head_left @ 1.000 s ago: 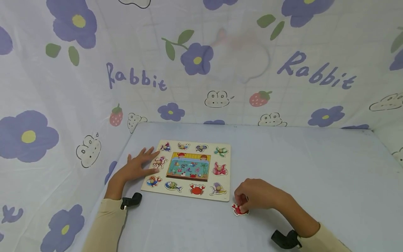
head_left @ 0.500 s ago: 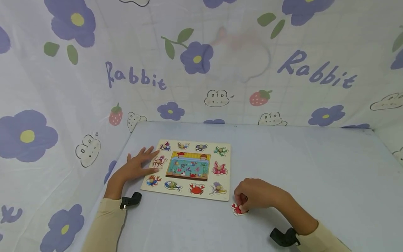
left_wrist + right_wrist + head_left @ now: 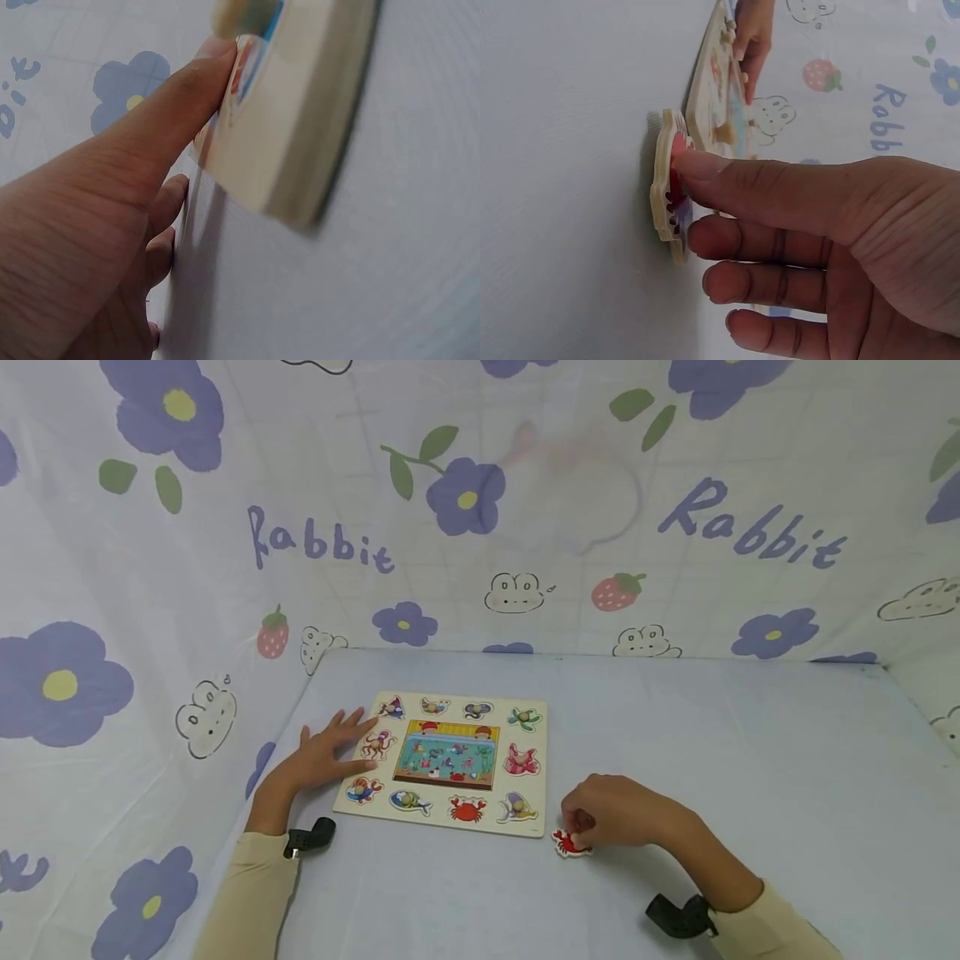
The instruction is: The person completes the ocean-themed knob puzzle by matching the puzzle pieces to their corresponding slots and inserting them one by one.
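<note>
Where the flowered cloth [image 3: 150,568] hangs behind the table [image 3: 712,752], the head view shows the word "Rabbit" printed twice in purple, once at ten o'clock from the puzzle board [image 3: 444,765] and once at two o'clock. No other writing can be read. The left hand [image 3: 324,755] lies flat with fingers spread, its fingertips on the board's nine o'clock edge. The right hand [image 3: 611,812] is curled over the red crab piece [image 3: 571,844], which lies on the table just off the board's five o'clock corner. Compared with a second ago, the crab piece and the right hand sit slightly closer to the board, while the left hand has not shifted.

From the left wrist view, the left hand [image 3: 90,247] shows straight fingers, the forefinger pressed against the puzzle board [image 3: 292,127] at its edge.

From the right wrist view, the right hand [image 3: 817,247] has its fingers bent, the forefinger tip touching the red face of the crab piece [image 3: 666,202], which rests flat on the table [image 3: 562,180]. Whether the thumb pinches it cannot be told. At twelve o'clock stand the puzzle board [image 3: 714,90] and, on the cloth [image 3: 840,45], the letters "Robb".
</note>
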Available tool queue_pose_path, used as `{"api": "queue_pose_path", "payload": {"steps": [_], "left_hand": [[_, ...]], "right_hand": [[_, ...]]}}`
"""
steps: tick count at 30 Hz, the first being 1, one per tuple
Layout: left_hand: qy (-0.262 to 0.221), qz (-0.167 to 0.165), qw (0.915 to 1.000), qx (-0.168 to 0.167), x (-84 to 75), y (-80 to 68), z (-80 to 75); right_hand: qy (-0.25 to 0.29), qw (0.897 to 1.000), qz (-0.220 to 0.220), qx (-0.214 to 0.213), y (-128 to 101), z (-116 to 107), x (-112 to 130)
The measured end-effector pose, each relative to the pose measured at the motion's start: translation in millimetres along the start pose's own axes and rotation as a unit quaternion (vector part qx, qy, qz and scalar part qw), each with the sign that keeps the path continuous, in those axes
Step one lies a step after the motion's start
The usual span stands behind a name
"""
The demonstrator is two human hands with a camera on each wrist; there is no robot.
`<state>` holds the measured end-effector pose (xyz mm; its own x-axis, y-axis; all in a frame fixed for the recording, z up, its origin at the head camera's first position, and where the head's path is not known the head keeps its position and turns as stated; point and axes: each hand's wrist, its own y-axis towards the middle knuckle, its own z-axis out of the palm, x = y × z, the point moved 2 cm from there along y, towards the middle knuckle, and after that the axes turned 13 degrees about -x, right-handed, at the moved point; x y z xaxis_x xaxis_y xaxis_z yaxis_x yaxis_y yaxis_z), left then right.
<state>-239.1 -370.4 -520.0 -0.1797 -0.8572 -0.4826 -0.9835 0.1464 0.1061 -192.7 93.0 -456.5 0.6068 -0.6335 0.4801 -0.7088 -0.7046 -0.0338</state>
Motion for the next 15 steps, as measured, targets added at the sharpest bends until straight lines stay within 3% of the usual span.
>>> {"api": "queue_pose_path", "payload": {"steps": [15], "left_hand": [[0.002,0.003,1.0,-0.004,-6.8,-2.3,-3.1]], "right_hand": [[0.115,0.993,-0.012,0.017,9.8,8.8,-27.8]]}}
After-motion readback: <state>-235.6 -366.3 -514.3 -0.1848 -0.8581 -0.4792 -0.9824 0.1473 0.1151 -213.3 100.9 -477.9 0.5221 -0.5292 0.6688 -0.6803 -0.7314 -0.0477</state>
